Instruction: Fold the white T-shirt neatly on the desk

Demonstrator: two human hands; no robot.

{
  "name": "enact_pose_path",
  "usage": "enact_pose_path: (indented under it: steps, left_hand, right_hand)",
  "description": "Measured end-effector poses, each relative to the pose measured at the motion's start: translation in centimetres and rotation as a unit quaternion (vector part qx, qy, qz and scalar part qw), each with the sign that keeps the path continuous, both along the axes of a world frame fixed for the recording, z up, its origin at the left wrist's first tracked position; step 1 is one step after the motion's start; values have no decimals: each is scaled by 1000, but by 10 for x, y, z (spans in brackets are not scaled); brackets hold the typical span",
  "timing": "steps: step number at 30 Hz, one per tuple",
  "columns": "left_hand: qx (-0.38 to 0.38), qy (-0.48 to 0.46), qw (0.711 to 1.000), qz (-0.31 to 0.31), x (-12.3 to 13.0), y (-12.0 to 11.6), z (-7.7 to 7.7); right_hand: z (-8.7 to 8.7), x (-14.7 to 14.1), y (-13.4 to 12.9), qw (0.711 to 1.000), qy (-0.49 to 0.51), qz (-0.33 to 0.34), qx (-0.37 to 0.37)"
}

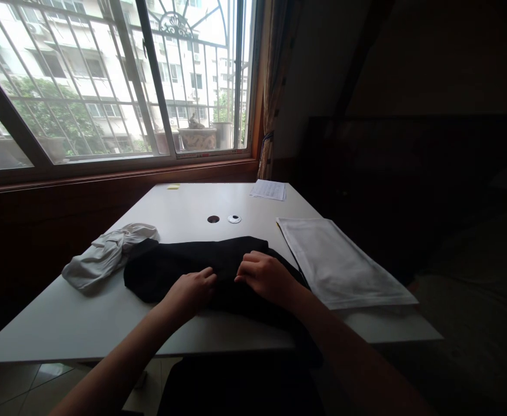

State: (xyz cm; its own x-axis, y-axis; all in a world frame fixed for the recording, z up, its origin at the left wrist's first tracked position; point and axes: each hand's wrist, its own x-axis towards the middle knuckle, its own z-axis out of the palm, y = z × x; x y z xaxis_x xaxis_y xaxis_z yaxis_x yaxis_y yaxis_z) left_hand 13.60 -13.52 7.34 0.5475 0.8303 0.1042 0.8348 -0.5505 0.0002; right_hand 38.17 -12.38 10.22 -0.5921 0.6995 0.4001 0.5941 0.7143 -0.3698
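Note:
A black cloth [162, 266] lies bunched across the near middle of the white table, and part of it hangs over the front edge at the right. My left hand [195, 289] is on the cloth, its fingers curled and pinching the dark fabric. Just to the right, my right hand [264, 276] also rests on the cloth with bent fingers closed on it. A small gap of black fabric separates the two hands. Both sets of fingertips are partly hidden in shadow.
Crumpled white cloth [101, 260] lies at the left of the table [63, 329]. A flat grey-white fabric piece [344, 266] covers the right side. Papers [268, 189], a yellow note [173, 186], a round hole [213, 219] and a round cover [234, 219] are farther back.

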Motion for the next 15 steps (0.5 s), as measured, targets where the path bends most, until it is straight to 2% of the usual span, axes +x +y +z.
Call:
enact_pose_path:
  steps: [3,5,7,9,12,13,15]
  left_hand:
    - [42,-96,994,8,-2,0,20]
    - [98,-214,972,14,-4,0,38]
    - [159,-321,934,16,-5,-2,53]
    - [191,-367,910,17,-1,-4,61]
    - [149,-395,906,15,16,-5,55]
    - [117,-423,899,16,24,-4,48]
    - [34,-501,865,23,40,-1,34]
  right_hand:
    - [18,-2,-4,994,106,-21,11]
    - [35,-4,-4,978,200,-47,29]
    - [55,-9,-1,948,303,-78,55]
    - [76,-18,5,905,411,-96,59]
    - [100,-37,15,843,532,-70,35]
    - [104,-45,17,831,553,-56,30]
    - [106,-59,21,822,568,-35,20]
